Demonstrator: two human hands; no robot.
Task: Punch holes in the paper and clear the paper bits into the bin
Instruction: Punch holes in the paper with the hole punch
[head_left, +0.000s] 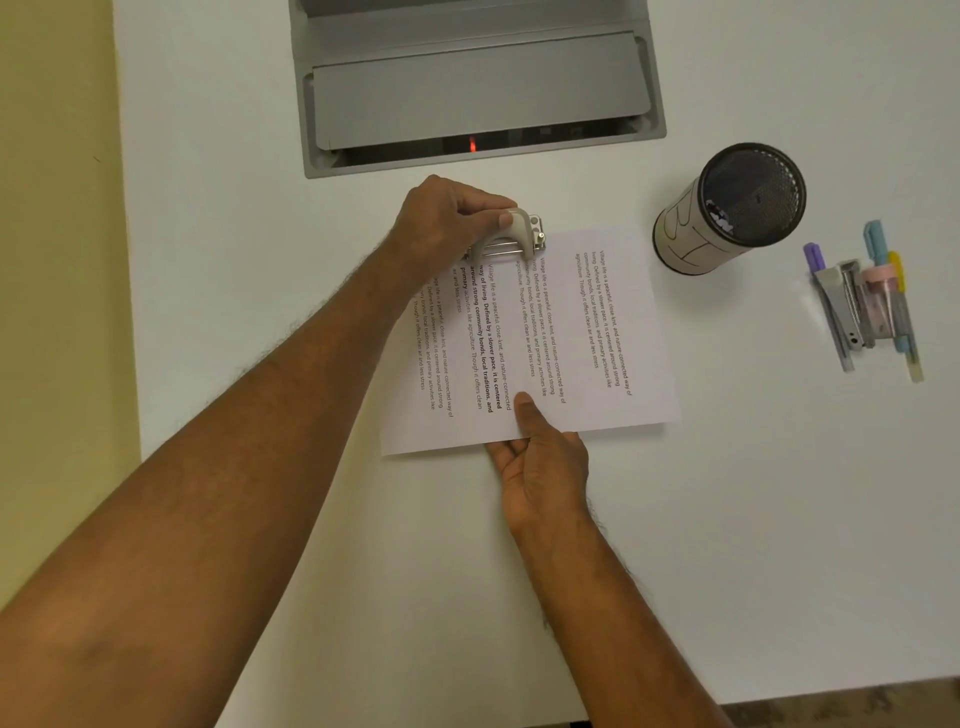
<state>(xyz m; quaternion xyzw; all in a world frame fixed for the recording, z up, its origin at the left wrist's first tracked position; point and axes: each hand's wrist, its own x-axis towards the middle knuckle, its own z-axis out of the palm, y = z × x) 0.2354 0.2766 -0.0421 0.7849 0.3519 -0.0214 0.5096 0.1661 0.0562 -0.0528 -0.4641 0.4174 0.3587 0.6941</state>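
Note:
A white printed sheet of paper (571, 332) lies flat on the white table, its text running sideways. A small grey hole punch (511, 239) sits over the sheet's far edge. My left hand (447, 218) is wrapped over the punch's handle from the left. At the sheet's near edge my right hand (540, 462) pinches the paper, thumb on top and fingers underneath. The bin (727, 208), a small mesh cup wrapped in white paper, stands to the right of the sheet with a few white bits inside.
A grey cable hatch (478, 83) is set into the table (260, 208) behind the punch, with a red light in its slot. Several pens and a stapler (862, 301) lie at the far right. The table's left edge runs along a yellow wall.

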